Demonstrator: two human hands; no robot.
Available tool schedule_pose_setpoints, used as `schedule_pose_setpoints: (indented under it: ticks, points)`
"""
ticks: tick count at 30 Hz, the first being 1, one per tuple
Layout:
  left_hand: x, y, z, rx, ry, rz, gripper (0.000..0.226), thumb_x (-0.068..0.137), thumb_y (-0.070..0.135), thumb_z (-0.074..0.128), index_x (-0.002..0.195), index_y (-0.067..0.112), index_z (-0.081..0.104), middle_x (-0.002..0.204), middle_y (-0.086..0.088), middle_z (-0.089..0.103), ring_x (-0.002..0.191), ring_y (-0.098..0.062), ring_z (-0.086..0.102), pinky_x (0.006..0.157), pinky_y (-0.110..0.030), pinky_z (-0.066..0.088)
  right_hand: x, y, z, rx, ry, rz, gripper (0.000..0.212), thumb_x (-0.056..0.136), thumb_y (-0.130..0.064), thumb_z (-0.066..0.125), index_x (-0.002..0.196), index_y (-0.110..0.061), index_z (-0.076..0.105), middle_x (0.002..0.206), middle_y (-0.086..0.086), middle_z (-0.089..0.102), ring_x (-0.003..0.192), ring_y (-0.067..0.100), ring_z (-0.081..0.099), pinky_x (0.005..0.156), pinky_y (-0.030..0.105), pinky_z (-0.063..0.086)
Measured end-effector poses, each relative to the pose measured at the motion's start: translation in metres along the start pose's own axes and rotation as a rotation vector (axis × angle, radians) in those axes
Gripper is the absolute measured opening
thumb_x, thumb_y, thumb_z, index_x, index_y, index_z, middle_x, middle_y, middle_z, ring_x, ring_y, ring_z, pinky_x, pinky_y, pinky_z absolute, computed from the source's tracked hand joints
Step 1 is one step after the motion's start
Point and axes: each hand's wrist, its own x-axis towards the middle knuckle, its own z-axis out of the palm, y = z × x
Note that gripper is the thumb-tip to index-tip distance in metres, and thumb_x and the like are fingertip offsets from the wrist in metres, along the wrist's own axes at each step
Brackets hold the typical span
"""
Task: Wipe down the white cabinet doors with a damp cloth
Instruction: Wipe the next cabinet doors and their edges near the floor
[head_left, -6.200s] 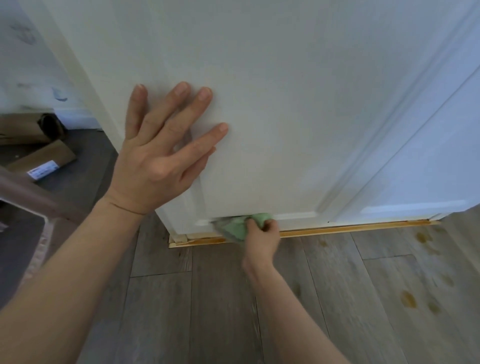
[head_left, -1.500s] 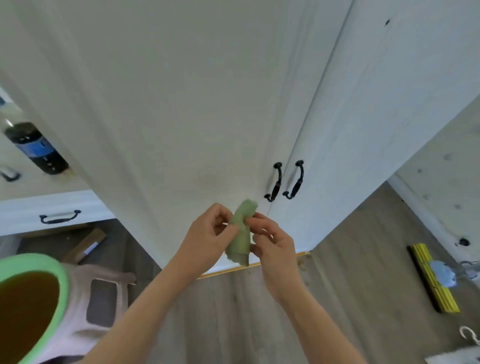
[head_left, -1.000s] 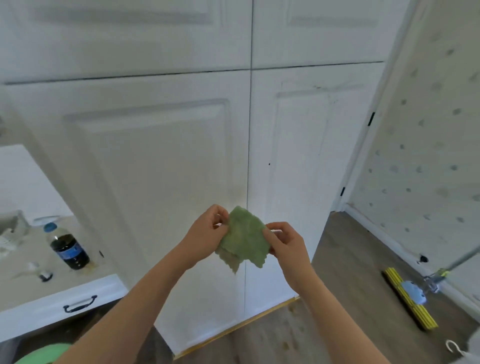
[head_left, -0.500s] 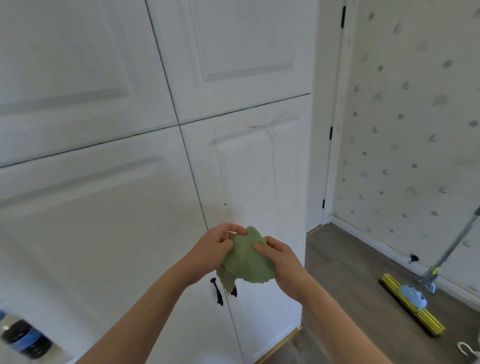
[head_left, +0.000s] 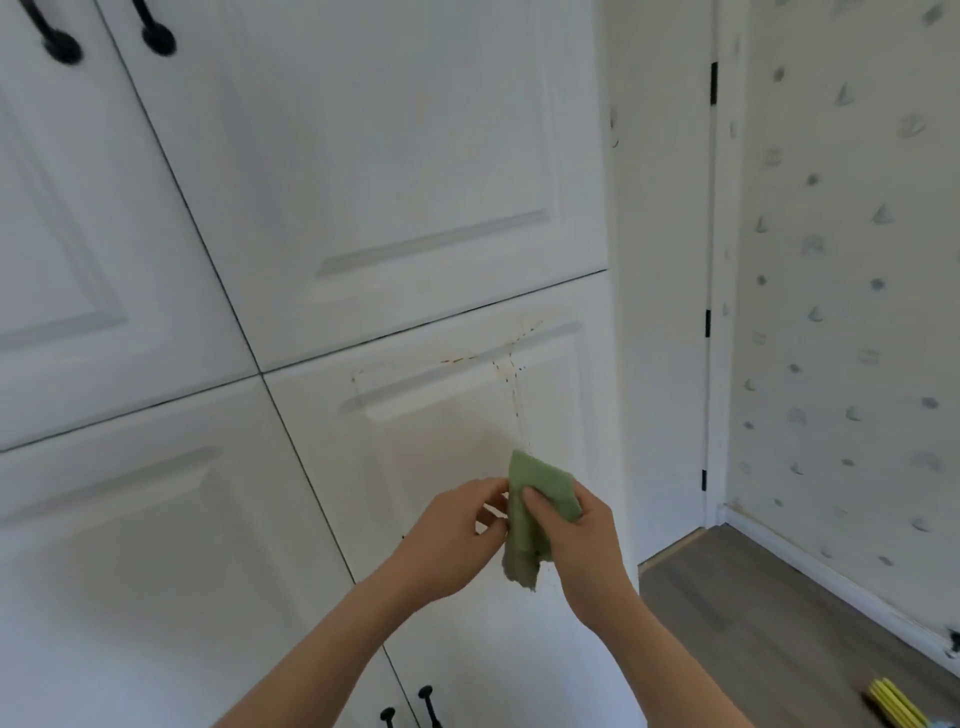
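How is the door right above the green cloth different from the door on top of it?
The lower right door has thin coloured streaks near its top; the upper right door looks clean. The lower door's black handle sits at the bottom of the view, the upper door's handle at the top. Both are white with raised panels.

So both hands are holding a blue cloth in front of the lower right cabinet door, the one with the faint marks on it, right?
Not quite: the cloth is green, not blue, as the head view shows. The left hand and right hand do hold it before the marked lower right cabinet door.
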Motion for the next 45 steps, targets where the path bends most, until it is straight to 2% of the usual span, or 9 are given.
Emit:
schedule_pose_setpoints:
  ticks: [4, 10, 14, 18, 23, 28, 34, 40, 45]
  points:
    - [0.013, -0.001, -0.021, 0.246, 0.026, 0.157, 0.047, 0.101, 0.022, 0.052, 0.143, 0.044, 0.050, 0.120, 0.024, 0.064, 0.108, 0.005, 0.057, 0.094, -0.017, 0.046, 0.028, -0.005, -0.002, 0.018, 0.105, -0.021, 0.009, 0.095, -0.019, 0.065, 0.099, -0.019, 0.072, 0.088, 0.001, 0.076, 0.082, 0.016, 0.072, 0.065, 0.026, 0.057]
    - [0.039, -0.008, -0.079, 0.771, 0.272, 0.643, 0.031, 0.090, 0.018, 0.049, 0.108, 0.025, 0.073, 0.101, 0.011, 0.071, 0.103, -0.014, 0.063, 0.097, -0.028, 0.040, 0.082, -0.046, 0.006, -0.173, 0.399, -0.300, 0.009, 0.089, -0.029, 0.070, 0.087, -0.027, 0.062, 0.076, -0.008, 0.063, 0.069, 0.011, 0.059, 0.062, 0.038, 0.055]
    - [0.045, -0.013, -0.111, 0.896, 0.340, 0.744, 0.027, 0.087, 0.012, 0.055, 0.105, 0.019, 0.074, 0.111, 0.003, 0.072, 0.120, -0.023, 0.062, 0.106, -0.036, 0.041, 0.123, -0.085, 0.004, -0.259, 0.426, -0.542, 0.017, 0.092, -0.021, 0.065, 0.096, -0.037, 0.059, 0.097, -0.011, 0.061, 0.080, 0.002, 0.061, 0.065, 0.028, 0.057]
    - [0.050, -0.004, -0.128, 0.963, 0.447, 0.766, 0.026, 0.087, 0.004, 0.065, 0.110, 0.012, 0.073, 0.122, -0.004, 0.069, 0.128, -0.030, 0.058, 0.112, -0.043, 0.041, 0.155, -0.085, 0.013, -0.563, 0.374, -0.692, 0.041, 0.084, -0.002, 0.065, 0.120, -0.020, 0.063, 0.117, -0.007, 0.048, 0.089, -0.005, 0.054, 0.080, 0.017, 0.048]
    - [0.067, 0.013, -0.136, 0.960, 0.512, 0.718, 0.033, 0.091, 0.012, 0.064, 0.123, 0.011, 0.069, 0.131, -0.007, 0.066, 0.128, -0.028, 0.057, 0.109, -0.040, 0.043, 0.145, -0.044, 0.038, -0.760, -0.048, -0.995, 0.042, 0.068, 0.006, 0.059, 0.105, -0.011, 0.068, 0.107, 0.001, 0.053, 0.086, 0.011, 0.054, 0.068, 0.017, 0.046]
    - [0.072, 0.004, -0.134, 1.007, 0.380, 0.624, 0.044, 0.084, 0.019, 0.075, 0.127, 0.017, 0.067, 0.143, -0.003, 0.059, 0.135, -0.024, 0.050, 0.110, -0.038, 0.037, 0.171, -0.067, 0.004, -0.364, 0.525, -0.605, 0.028, 0.085, -0.001, 0.056, 0.104, -0.021, 0.060, 0.108, -0.002, 0.048, 0.086, 0.007, 0.054, 0.077, 0.020, 0.046]
    - [0.078, 0.008, -0.140, 0.896, 0.399, 0.629, 0.038, 0.084, 0.019, 0.067, 0.122, 0.020, 0.067, 0.139, 0.007, 0.061, 0.129, -0.018, 0.054, 0.107, -0.032, 0.037, 0.154, -0.039, 0.033, -0.796, -0.052, -1.088, 0.035, 0.072, -0.007, 0.056, 0.104, -0.016, 0.067, 0.107, -0.002, 0.051, 0.081, 0.012, 0.053, 0.062, 0.016, 0.044]
    - [0.082, 0.009, -0.137, 0.867, 0.416, 0.614, 0.033, 0.083, 0.019, 0.066, 0.116, 0.020, 0.066, 0.136, 0.010, 0.063, 0.126, -0.017, 0.055, 0.105, -0.032, 0.039, 0.189, -0.084, -0.004, -0.347, 0.526, -0.705, 0.038, 0.088, 0.000, 0.056, 0.105, -0.034, 0.060, 0.113, -0.006, 0.046, 0.093, -0.002, 0.054, 0.080, 0.015, 0.045]
    - [0.082, 0.006, -0.135, 0.929, 0.429, 0.641, 0.034, 0.083, 0.016, 0.069, 0.116, 0.018, 0.069, 0.139, 0.008, 0.061, 0.126, -0.019, 0.055, 0.104, -0.034, 0.039, 0.172, -0.050, 0.009, -0.649, 0.231, -0.938, 0.043, 0.068, 0.004, 0.055, 0.105, -0.014, 0.068, 0.113, -0.005, 0.048, 0.095, 0.003, 0.052, 0.072, 0.011, 0.042]
